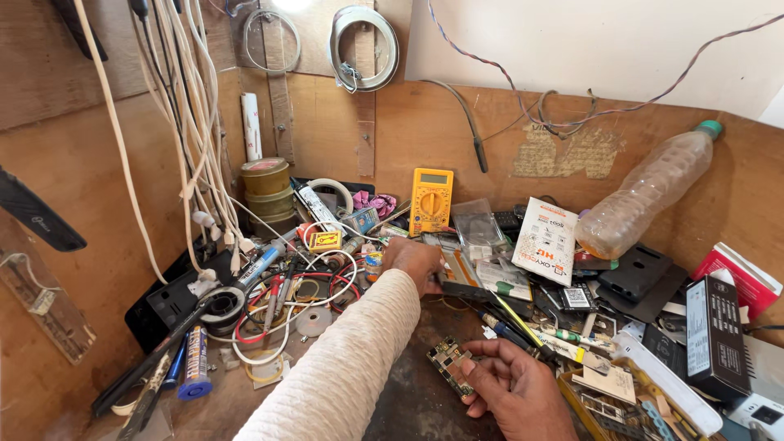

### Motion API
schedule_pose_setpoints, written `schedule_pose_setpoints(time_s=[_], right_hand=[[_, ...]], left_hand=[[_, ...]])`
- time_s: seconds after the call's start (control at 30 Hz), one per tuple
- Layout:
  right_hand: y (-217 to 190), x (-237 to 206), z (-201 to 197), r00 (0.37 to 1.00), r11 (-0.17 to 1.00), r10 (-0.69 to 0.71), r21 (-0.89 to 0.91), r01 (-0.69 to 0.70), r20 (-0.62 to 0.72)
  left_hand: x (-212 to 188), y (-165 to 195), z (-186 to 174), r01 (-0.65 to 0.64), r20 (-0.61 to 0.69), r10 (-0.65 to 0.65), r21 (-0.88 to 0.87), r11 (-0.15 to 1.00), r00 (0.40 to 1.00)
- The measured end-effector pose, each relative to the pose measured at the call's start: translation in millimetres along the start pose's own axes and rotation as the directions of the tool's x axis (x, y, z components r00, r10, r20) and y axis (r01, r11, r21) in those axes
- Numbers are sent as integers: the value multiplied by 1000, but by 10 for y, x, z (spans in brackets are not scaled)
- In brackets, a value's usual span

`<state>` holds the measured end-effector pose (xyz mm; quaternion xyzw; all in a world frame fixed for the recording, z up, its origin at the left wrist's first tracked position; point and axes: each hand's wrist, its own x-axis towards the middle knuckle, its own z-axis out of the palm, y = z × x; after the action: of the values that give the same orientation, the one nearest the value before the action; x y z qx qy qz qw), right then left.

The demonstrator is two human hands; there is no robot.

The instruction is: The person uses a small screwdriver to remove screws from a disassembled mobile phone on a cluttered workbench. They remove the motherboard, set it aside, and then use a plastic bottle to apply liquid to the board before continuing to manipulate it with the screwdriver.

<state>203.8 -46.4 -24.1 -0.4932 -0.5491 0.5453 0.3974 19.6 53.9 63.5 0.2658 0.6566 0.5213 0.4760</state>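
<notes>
Head view: the right hand (510,384) pinches a small circuit board (449,363) low on the cluttered desk (408,400), while the left hand (416,261) (sleeved in white knit) reaches into the pile, fingers curled on a flat dark device (467,286); its grip cannot be told. Behind stand a yellow multimeter (431,200) and a tilted plastic bottle (649,192).

Wooden workbench (408,400), its top worn dark in the middle and boxed in by plywood walls. Lying on it: a yellow multimeter (431,200) at the back, a tangle of wires (286,314) and a solder reel (222,304) at left, a circuit board (447,359) near the front, and a clear bottle (649,192) leaning at right over boxes and phone parts.
</notes>
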Motion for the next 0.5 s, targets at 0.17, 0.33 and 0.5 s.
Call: schedule_pose_setpoints(time_s=[0.17, 0.33, 0.5], right_hand=[[-84, -45, 32, 997, 997, 65, -26, -66, -30], [-126, -60, 40, 997, 997, 70, -18, -71, -23], [-126, -72, 50, 999, 999, 52, -13, -52, -11]], left_hand=[[60, -19, 20, 48, 120, -18, -248, 967, 993], [-51, -45, 49, 29, 26, -26, -120, 992, 999], [-156, -10, 28, 19, -51, -14, 108, 994, 999]])
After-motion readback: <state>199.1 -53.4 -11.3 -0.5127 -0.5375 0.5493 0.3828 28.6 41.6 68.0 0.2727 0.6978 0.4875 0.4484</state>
